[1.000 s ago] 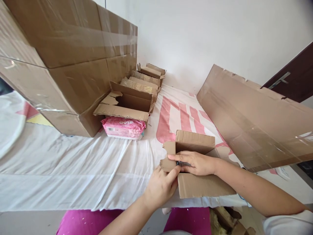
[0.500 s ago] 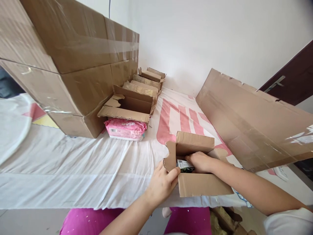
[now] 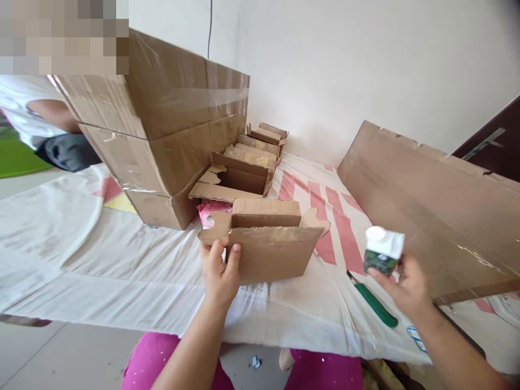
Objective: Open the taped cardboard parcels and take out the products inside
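My left hand [image 3: 221, 271] grips the left end of an open cardboard box [image 3: 280, 252], thumb on its near side. The box is tilted, its flaps spread, and its inside is mostly hidden from me. Over on the right, my right hand [image 3: 406, 284] is closed around a small carton [image 3: 383, 252], white on top with a round white cap and dark green below. Just left of that hand, a green-handled knife [image 3: 374, 303] lies on the cloth.
Large taped cartons [image 3: 174, 157] are stacked at left, with open boxes [image 3: 239, 179] along them. A pink packet [image 3: 211, 211] is partly hidden behind my box. A big cardboard panel [image 3: 426, 206] leans at right. Another person's arm [image 3: 57, 115] shows at far left.
My right hand has come out of the box with the small carton and moved right. My left hand has shifted the box left and tilted it. The knife has come into view.
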`<action>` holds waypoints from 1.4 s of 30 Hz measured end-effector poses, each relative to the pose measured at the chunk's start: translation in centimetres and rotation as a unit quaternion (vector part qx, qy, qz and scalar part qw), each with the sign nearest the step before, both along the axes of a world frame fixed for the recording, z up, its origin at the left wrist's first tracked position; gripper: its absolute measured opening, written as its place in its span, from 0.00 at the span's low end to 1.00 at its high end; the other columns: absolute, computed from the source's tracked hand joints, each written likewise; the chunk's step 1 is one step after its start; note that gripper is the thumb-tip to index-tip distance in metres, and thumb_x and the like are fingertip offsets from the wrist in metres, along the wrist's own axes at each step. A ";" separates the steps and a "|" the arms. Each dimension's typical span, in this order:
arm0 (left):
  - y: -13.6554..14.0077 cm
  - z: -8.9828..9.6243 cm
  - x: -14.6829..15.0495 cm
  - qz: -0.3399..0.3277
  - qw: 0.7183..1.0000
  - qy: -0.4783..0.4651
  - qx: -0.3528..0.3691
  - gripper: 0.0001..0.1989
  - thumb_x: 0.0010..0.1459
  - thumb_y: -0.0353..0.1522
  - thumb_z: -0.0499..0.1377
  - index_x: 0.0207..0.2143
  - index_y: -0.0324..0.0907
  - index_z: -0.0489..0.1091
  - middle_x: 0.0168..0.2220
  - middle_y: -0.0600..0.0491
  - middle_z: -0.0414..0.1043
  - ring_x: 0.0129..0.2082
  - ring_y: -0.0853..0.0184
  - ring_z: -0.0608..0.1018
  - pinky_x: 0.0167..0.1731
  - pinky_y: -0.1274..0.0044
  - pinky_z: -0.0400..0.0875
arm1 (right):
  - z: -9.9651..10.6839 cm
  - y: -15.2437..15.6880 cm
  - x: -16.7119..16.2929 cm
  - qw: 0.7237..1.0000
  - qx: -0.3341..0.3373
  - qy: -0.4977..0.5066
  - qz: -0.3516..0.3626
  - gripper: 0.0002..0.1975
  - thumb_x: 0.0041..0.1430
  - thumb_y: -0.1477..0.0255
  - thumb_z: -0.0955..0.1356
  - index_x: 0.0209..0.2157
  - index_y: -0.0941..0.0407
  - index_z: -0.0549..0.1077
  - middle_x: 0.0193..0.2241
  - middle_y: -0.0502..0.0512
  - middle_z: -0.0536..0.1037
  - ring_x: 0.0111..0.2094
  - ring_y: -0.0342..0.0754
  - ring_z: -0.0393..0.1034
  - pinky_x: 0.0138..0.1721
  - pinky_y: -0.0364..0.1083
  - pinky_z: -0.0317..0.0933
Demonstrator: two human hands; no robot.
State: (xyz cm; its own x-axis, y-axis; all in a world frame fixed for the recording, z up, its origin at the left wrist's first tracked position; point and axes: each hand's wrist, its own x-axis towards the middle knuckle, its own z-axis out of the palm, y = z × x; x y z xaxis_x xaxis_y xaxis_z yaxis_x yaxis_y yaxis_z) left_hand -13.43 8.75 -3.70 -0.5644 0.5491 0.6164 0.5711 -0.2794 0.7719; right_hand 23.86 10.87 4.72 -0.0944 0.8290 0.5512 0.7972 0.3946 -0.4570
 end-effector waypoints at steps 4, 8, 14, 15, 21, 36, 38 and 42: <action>0.2 -0.6 -0.2 0.054 0.998 -0.026 0.015 0.08 0.60 0.37 0.57 0.39 0.43 0.66 0.37 0.53 0.63 0.43 0.62 0.69 0.45 0.68 0.65 | -7.0 -1.9 -0.6 0.990 -0.039 -0.116 0.071 0.25 0.54 0.66 0.70 0.54 0.52 0.67 0.47 0.61 0.75 0.47 0.58 0.71 0.47 0.56 0.67; 0.1 -0.6 0.2 0.115 0.991 0.015 0.060 0.20 0.56 0.35 0.60 0.50 0.43 0.59 0.47 0.47 0.61 0.51 0.58 0.67 0.49 0.63 0.65 | -11.9 -3.2 -1.1 0.974 -0.089 -0.164 0.131 0.24 0.54 0.68 0.70 0.54 0.51 0.69 0.47 0.59 0.76 0.49 0.60 0.69 0.51 0.61 0.64; -3.5 -0.2 4.8 0.117 0.933 0.248 0.234 0.22 0.47 0.23 0.63 0.42 0.47 0.60 0.43 0.50 0.59 0.46 0.61 0.68 0.44 0.67 0.68 | -13.2 -3.2 -1.0 0.971 -0.138 -0.123 0.149 0.28 0.57 0.68 0.68 0.59 0.54 0.65 0.53 0.62 0.72 0.54 0.59 0.66 0.54 0.59 0.63; -4.4 -0.4 6.3 0.017 0.941 0.259 0.216 0.19 0.49 0.20 0.60 0.40 0.47 0.62 0.40 0.51 0.61 0.43 0.63 0.70 0.41 0.70 0.69 | -13.1 -3.1 -0.9 0.970 -0.144 -0.117 0.157 0.28 0.58 0.68 0.68 0.60 0.55 0.64 0.54 0.63 0.72 0.54 0.58 0.65 0.55 0.59 0.62; -6.3 -5.0 13.4 -0.325 0.894 0.276 -0.138 0.27 0.56 0.25 0.54 0.59 0.42 0.57 0.56 0.41 0.66 0.56 0.57 0.71 0.49 0.65 0.72 | -12.4 -2.6 1.2 0.955 -0.214 -0.099 0.179 0.36 0.52 0.68 0.72 0.62 0.54 0.61 0.59 0.64 0.65 0.60 0.59 0.59 0.61 0.60 0.55; 12.5 1.0 24.8 -0.204 0.929 0.137 -0.275 0.27 0.60 0.24 0.50 0.62 0.36 0.53 0.59 0.35 0.63 0.58 0.50 0.66 0.54 0.57 0.64 | -8.6 13.3 4.3 0.979 -0.186 0.080 0.025 0.26 0.46 0.75 0.69 0.51 0.55 0.68 0.45 0.55 0.76 0.43 0.50 0.71 0.46 0.50 0.65; 13.8 1.7 25.5 -0.203 0.927 0.137 -0.285 0.27 0.59 0.24 0.51 0.61 0.35 0.54 0.57 0.34 0.65 0.56 0.49 0.67 0.51 0.58 0.67 | -8.3 14.8 4.7 0.978 -0.191 0.086 0.026 0.25 0.45 0.76 0.68 0.48 0.55 0.69 0.43 0.54 0.78 0.42 0.49 0.72 0.46 0.49 0.64; 10.5 0.8 24.7 -0.232 0.916 0.170 -0.279 0.27 0.58 0.27 0.55 0.60 0.37 0.57 0.59 0.37 0.63 0.59 0.51 0.65 0.58 0.59 0.60 | -9.7 12.5 5.6 0.972 -0.209 0.099 0.040 0.25 0.43 0.76 0.68 0.47 0.57 0.71 0.41 0.57 0.79 0.39 0.51 0.73 0.43 0.49 0.66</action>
State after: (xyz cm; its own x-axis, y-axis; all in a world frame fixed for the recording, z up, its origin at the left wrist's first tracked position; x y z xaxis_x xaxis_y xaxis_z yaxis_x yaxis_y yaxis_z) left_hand 11.31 19.29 -2.86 -0.0173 0.9647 0.2627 0.7243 -0.1690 0.6684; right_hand 29.50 23.42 -5.02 -0.0943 0.9790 0.1810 0.6518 0.1981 -0.7320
